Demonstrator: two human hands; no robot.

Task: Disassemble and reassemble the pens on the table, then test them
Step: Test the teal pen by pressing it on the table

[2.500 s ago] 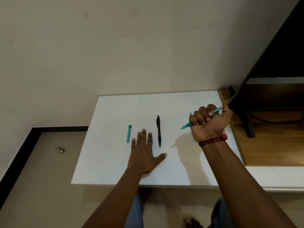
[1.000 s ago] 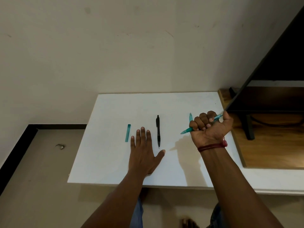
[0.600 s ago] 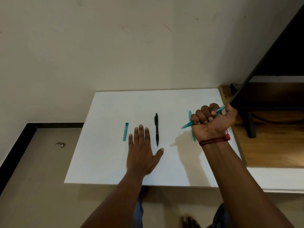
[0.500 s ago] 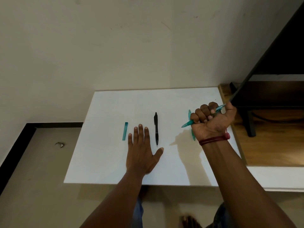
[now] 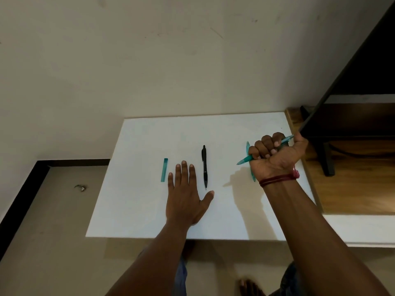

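Observation:
My right hand (image 5: 275,157) is raised above the white table (image 5: 149,210) in a fist, gripping a teal pen (image 5: 243,160) whose tip points down-left and whose rear end sticks out by the thumb. Beneath that fist a second teal pen (image 5: 248,147) lies on the table, mostly hidden. A black pen (image 5: 204,165) lies lengthwise in the middle. My left hand (image 5: 186,195) rests flat on the table, fingers straight, just left of the black pen. A short teal pen part (image 5: 164,169) lies left of its fingers.
The table backs onto a plain wall. At its right edge stands a wooden shelf (image 5: 352,184) with a dark stand and screen (image 5: 342,124), close to my right hand. Tiled floor (image 5: 42,231) lies on the left, and my foot (image 5: 245,287) shows below the table.
My right fist with the teal pen has bobbed slightly up and down above the table. The left hand stays flat, and the view has shifted a little.

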